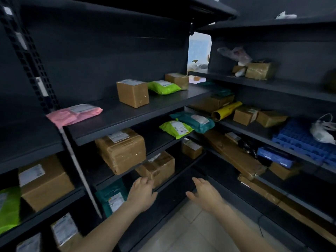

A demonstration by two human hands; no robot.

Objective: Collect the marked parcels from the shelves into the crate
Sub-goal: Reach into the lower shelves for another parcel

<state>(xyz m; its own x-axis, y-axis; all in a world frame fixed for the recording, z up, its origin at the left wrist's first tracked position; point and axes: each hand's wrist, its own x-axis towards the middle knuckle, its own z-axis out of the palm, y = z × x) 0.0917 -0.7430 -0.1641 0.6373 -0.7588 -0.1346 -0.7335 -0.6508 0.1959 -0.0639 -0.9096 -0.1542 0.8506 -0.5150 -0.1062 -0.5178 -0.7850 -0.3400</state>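
Dark shelves [127, 117] in a corner hold labelled parcels. My left hand [142, 194] reaches toward a brown taped box [158, 167] on a lower shelf, its fingertips at the box's near corner; the fingers look relaxed and hold nothing. My right hand [205, 194] hovers open to the right, beside the same shelf's edge, with nothing in it. Above sit a larger brown box [121, 151], a green bag [176, 129], a teal bag [196, 121], a pink bag [76, 113] and another brown box [132, 92]. No crate is in view.
The right-hand shelves carry long cardboard boxes [234, 153], a yellow tube [226, 110], blue plastic trays [303, 140] and small boxes [260, 70]. More boxes [43, 180] and a teal bag [112, 197] sit at lower left. Pale floor tiles [190, 231] lie between the units.
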